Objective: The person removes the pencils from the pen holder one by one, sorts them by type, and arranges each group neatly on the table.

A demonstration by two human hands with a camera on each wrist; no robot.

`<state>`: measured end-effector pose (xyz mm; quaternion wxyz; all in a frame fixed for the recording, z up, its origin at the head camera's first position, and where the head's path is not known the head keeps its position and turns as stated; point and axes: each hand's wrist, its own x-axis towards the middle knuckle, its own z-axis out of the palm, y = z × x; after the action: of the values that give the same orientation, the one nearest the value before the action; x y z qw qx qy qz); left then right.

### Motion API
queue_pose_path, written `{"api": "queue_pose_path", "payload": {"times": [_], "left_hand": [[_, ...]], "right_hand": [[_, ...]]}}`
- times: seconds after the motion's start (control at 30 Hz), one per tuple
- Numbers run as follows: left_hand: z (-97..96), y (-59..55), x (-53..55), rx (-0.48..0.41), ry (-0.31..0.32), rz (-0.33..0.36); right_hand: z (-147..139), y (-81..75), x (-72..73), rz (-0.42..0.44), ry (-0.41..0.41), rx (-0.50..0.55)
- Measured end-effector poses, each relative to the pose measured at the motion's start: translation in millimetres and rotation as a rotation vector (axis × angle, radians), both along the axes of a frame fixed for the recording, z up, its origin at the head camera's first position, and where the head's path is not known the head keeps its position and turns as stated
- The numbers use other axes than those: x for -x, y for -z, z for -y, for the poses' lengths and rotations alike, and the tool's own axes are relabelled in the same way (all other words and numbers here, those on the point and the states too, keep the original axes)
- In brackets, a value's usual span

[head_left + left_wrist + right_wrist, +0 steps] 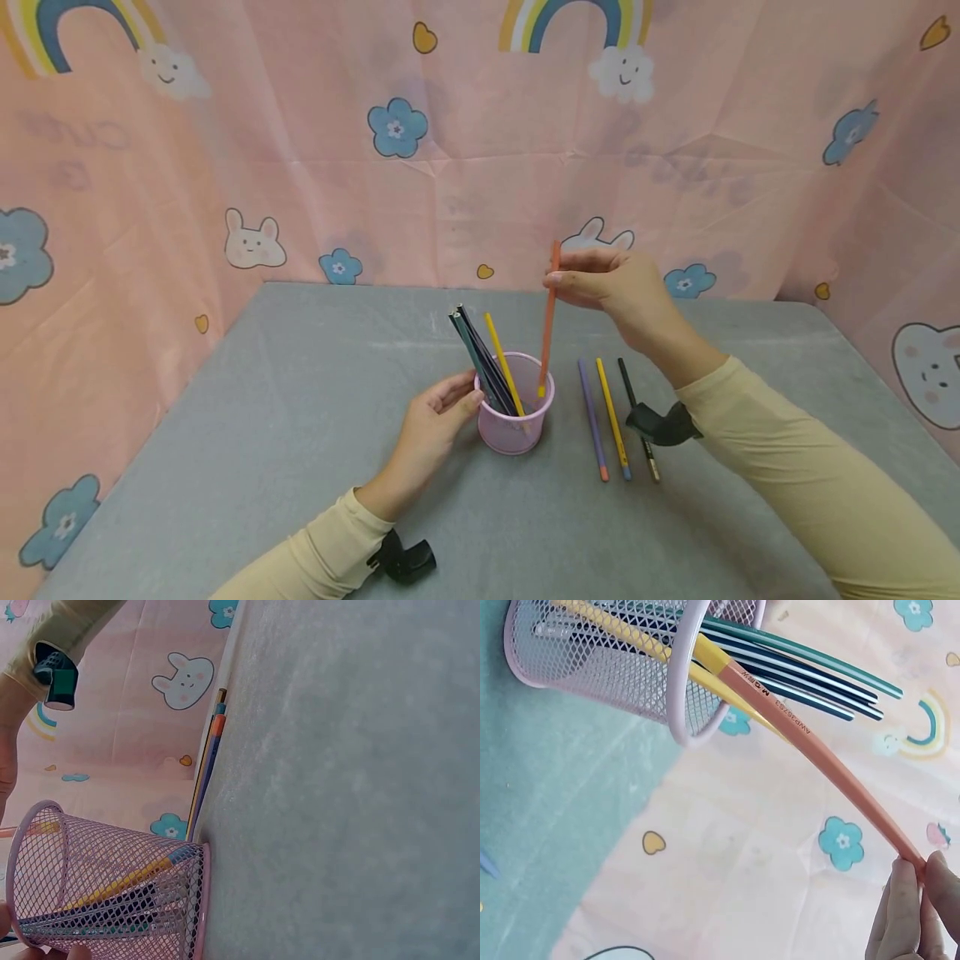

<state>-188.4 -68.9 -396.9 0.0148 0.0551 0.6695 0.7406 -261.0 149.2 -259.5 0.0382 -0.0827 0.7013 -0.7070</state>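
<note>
A pink mesh pencil cup (510, 437) stands upright on the grey table, holding several dark pencils (480, 358) and a yellow one (502, 358), all leaning left. My left hand (431, 429) grips the cup's left side by its rim. Between thumb and fingers, my right hand (618, 292) pinches an orange pencil (550, 321) near its upper end. The pencil hangs almost vertical, its yellow lower tip (711, 654) at the cup's mouth. The right wrist view shows lettering along this pencil's side.
Right of the cup lie a purple pencil (592, 421), a yellow pencil (613, 421) and a black pencil (627, 383), side by side. A pink printed cloth (465, 200) hangs behind the grey table (300, 417). Both wrists wear black camera mounts (405, 558).
</note>
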Motion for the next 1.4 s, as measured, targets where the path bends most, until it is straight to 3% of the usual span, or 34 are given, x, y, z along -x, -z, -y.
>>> {"api": "queue_pose_path", "payload": {"times": [0.27,0.63,1.4], "left_hand": [[0.3,0.1,-0.5,-0.008,0.002,0.002],[0.9,-0.2,-1.4,-0.003,0.007,0.005],[-0.1,-0.6,-0.1,0.007,-0.003,-0.003]], "right_hand": [[-12,-6.9,-1.4,0.006,-0.008,0.075],[-26,-10.3,-4.0,0.008,-0.001,0.063],[-56,0.2,-2.9,0.027,0.036,-0.005]]}}
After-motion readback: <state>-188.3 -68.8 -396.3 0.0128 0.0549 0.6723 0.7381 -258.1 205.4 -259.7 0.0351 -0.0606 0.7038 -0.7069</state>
